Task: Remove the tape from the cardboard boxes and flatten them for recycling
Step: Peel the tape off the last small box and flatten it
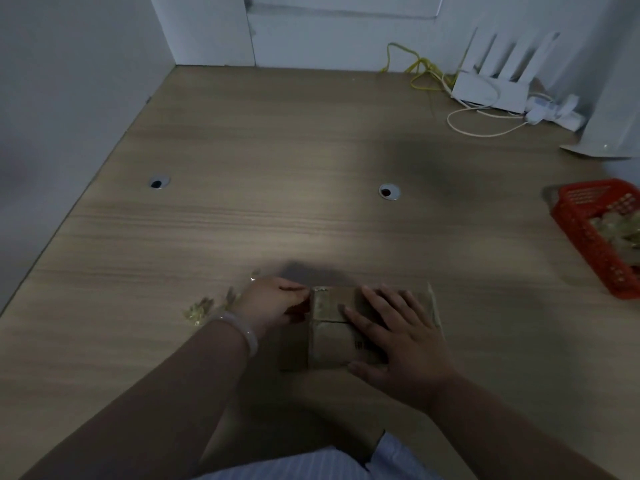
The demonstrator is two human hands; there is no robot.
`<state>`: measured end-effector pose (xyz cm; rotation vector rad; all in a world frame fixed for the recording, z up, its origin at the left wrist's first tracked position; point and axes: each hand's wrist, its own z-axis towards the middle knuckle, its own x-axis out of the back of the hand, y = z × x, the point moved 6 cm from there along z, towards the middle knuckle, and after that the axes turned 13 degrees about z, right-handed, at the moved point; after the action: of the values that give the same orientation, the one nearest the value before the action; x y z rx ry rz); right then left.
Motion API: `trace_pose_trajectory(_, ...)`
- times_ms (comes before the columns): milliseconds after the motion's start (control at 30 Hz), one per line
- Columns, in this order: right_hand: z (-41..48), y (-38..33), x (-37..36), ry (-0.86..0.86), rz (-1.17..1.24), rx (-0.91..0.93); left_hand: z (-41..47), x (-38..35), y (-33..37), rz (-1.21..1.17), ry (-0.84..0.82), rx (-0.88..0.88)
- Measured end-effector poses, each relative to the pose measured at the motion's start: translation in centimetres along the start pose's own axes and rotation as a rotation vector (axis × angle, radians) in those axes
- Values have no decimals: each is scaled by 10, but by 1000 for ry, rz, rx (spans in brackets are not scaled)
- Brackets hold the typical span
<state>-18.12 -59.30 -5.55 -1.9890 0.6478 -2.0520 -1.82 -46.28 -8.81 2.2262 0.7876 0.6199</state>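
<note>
We see a small brown cardboard box (330, 342) low in the middle of the frame, lying on the wooden table (311, 220) just in front of the person. It looks low and squat, with its top flaps closed and a seam running across the top. A dark printed mark shows near its right side, half hidden under a hand. A glossy, yellowish strip of tape (325, 303) covers the upper left part of the top and wraps down over the left edge. The light is dim, so finer detail on the box is lost to us.

The right hand (405, 336) lies flat on the box top, palm down, its fingers (360, 318) straight and spread apart, pressing on the cardboard. The left hand (273, 303) sits at the box's upper left corner with its fingers curled. Thumb and forefinger meet in a pinch at the edge of the tape there. A pale bracelet (244, 332) circles that wrist.

Crumpled scraps of tape (201, 308) lie on the table just left of the left hand. At the right edge of the frame a red basket (585, 233) holds more crumpled, shiny material. In the upper right, a white router (491, 88) with 4 antennas stands against the wall, with a yellow cable (419, 69) and a white power strip (554, 109) beside it. 2 round cable holes (159, 182) are set into the table across the middle of the frame.
</note>
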Motion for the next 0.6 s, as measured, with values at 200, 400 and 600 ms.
trace_pose_trajectory(200,0,0,-1,-7,0,4,3,-1,-4,-178,73,73)
trace_pose_trajectory(400,0,-1,0,-14,-12,-3,7,-4,2,-169,-48,65)
trace_pose_trajectory(600,0,-2,0,-16,-17,-3,12,-4,10,-2,33,-59)
